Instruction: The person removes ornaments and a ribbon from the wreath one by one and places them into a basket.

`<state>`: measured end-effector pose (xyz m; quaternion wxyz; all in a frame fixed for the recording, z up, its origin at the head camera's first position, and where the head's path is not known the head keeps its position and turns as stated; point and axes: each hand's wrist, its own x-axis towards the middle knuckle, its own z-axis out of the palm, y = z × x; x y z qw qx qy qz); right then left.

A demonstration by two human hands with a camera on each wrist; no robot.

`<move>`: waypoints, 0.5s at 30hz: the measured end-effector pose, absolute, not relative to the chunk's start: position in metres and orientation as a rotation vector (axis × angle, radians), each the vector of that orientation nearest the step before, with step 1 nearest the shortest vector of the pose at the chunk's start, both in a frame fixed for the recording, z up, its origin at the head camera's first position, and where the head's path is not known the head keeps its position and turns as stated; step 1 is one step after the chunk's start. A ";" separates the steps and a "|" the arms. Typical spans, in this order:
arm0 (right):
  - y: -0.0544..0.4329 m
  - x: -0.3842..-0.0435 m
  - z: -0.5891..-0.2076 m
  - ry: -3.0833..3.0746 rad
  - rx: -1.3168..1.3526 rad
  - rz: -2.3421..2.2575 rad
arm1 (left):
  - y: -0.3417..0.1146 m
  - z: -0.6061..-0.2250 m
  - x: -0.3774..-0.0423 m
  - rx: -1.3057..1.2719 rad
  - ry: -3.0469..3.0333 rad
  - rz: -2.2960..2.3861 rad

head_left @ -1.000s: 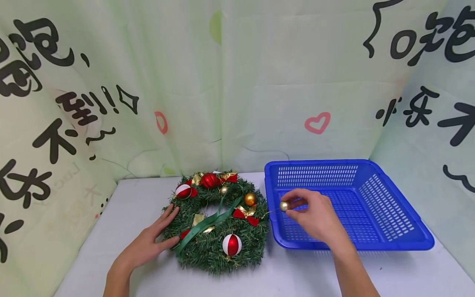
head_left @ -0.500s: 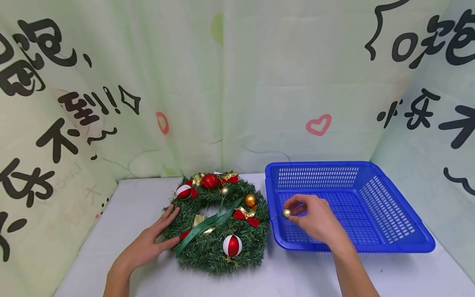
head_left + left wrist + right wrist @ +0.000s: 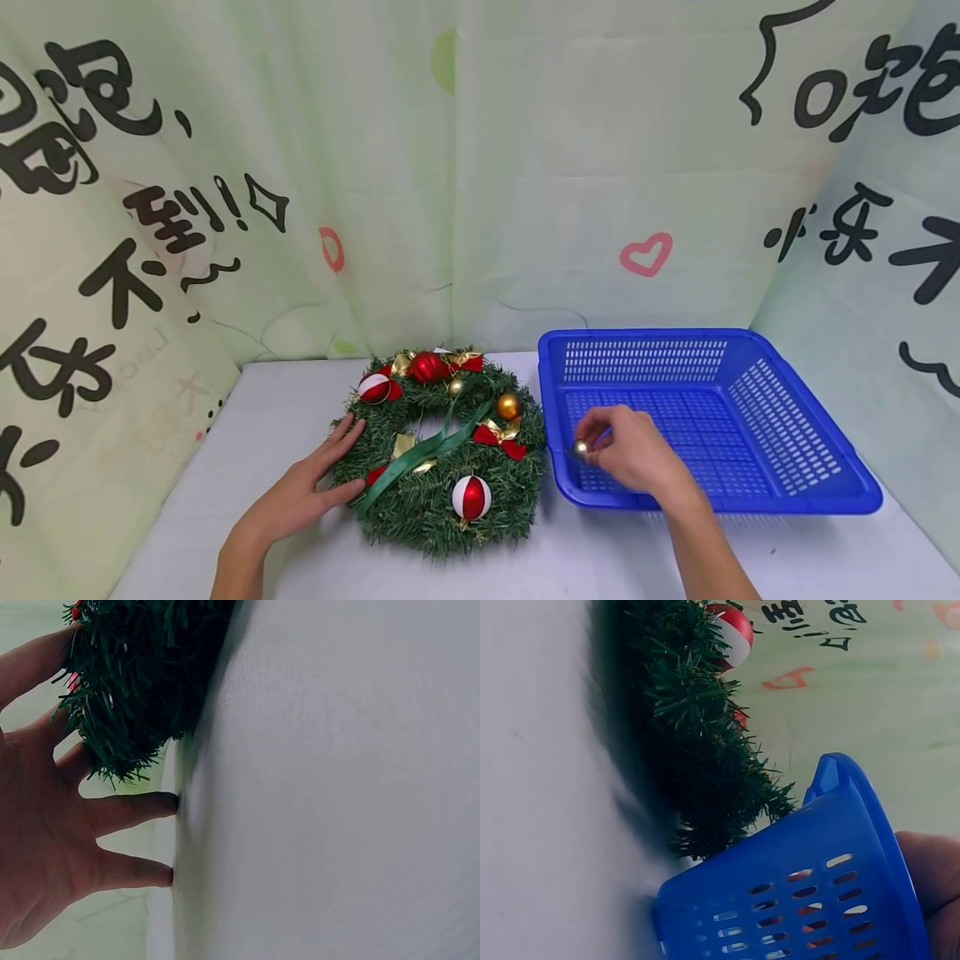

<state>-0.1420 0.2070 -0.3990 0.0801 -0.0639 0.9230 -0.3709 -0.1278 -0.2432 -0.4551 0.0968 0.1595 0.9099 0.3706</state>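
A green Christmas wreath (image 3: 420, 521) lies on the table, decorated with red bows, a green ribbon (image 3: 408, 460), a red-and-white ball (image 3: 471, 497) and an orange-gold ball (image 3: 508, 406). My left hand (image 3: 303, 483) rests against its left side with fingers spread. In the left wrist view two fingertips (image 3: 161, 802) of this hand reach the tabletop. Inside the left part of a blue plastic basket (image 3: 637, 501), my right hand (image 3: 633, 450) pinches a small gold ball ornament (image 3: 581, 448) between thumb and fingers. The basket wall (image 3: 780, 892) mostly hides this hand in the right wrist view.
The basket stands right of the wreath, close to its edge. A white table (image 3: 277, 392) carries both. Pale green curtains (image 3: 525, 167) with black characters and pink hearts enclose the back and sides.
My right hand has lowered into the basket with the gold ball ornament, moving from near the left rim toward the basket's bottom. The left hand keeps its place on the wreath.
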 end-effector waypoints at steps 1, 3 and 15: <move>0.207 -0.142 -0.400 2.760 -0.190 -1.103 | -0.243 -0.455 -0.128 0.473 2.695 1.095; 0.207 -0.143 -0.403 2.765 -0.197 -1.083 | -0.243 -0.456 -0.128 0.470 2.694 1.089; 0.204 -0.147 -0.413 2.790 -0.267 -0.994 | -0.243 -0.455 -0.128 0.465 2.689 1.098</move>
